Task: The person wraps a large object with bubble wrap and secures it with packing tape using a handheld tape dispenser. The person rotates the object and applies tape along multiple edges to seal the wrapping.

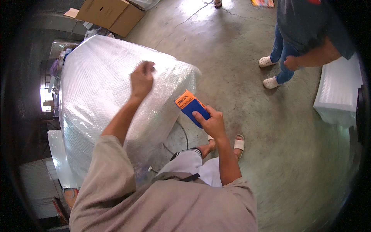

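Note:
A large bulky object wrapped in clear bubble wrap (96, 92) stands in front of me on the left. My left hand (142, 79) presses on its top near the right end, fingers curled against the wrap. My right hand (210, 123) grips a blue and orange tape dispenser (191, 106), held against the wrapped object's right side. My legs and sandalled feet (239, 144) show below the dispenser.
Another person (305, 42) in jeans and white clogs stands at the upper right on the concrete floor (270, 154). A white wrapped bundle (338, 92) lies at the right. Cardboard boxes (110, 13) sit at the back left. A black cable (184, 135) runs along the floor near my feet.

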A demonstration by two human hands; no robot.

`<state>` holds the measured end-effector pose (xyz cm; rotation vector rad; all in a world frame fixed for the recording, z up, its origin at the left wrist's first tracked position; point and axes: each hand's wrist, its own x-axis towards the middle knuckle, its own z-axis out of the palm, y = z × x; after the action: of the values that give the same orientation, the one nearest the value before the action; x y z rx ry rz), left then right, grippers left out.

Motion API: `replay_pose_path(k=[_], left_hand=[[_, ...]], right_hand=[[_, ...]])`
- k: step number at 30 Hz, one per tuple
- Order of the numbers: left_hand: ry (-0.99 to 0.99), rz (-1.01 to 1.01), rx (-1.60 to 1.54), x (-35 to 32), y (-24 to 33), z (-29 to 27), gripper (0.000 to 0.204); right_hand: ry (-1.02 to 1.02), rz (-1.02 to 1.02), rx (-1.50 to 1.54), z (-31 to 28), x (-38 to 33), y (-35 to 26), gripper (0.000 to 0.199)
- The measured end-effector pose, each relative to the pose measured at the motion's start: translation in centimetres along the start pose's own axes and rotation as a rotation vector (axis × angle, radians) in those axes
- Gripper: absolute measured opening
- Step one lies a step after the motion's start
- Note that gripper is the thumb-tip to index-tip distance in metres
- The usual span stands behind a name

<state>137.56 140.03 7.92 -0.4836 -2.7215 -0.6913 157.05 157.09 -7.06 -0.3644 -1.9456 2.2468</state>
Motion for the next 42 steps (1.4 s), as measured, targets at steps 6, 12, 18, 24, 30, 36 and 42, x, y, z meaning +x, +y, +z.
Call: replay_pose_path(k=[6,12,18,24,30,36,42], left_hand=[[-0.128,0.061,0.712,2.8,-5.4,2.2,0.038],[-0.679,0.946,0.369,-4.6,1.9,4.9,0.041],[-1.121,1.313,1.659,-11.2,-0.5,10.3,0.072],[-1.328,1.364,1.783,-12.5,-3.3,14.9,0.069],[-1.275,0.999,1.216,-12.8,0.0,16.2,0.058],[-0.796,-0.285,-0.268,-18.4,8.6,1.2,0.053],[-0.316,-0.77,-1.08,-23.7,10.1,-13.9,0.054]], right_hand=[[-0.2,0.121,-0.093,0.9,4.7,8.7,0.06],[-0.286,0.191,-0.06,1.3,3.5,17.0,0.057],[-0.398,0.272,-0.233,1.3,3.6,20.6,0.064],[-0.406,0.464,-0.6,1.5,3.4,25.0,0.068],[-0.115,0.764,-0.299,-11.0,-8.7,26.2,0.063],[-0.115,0.637,-0.07,-14.4,-13.0,8.0,0.054],[-0.707,-0.078,-0.345,-4.3,-6.4,-11.4,0.047]])
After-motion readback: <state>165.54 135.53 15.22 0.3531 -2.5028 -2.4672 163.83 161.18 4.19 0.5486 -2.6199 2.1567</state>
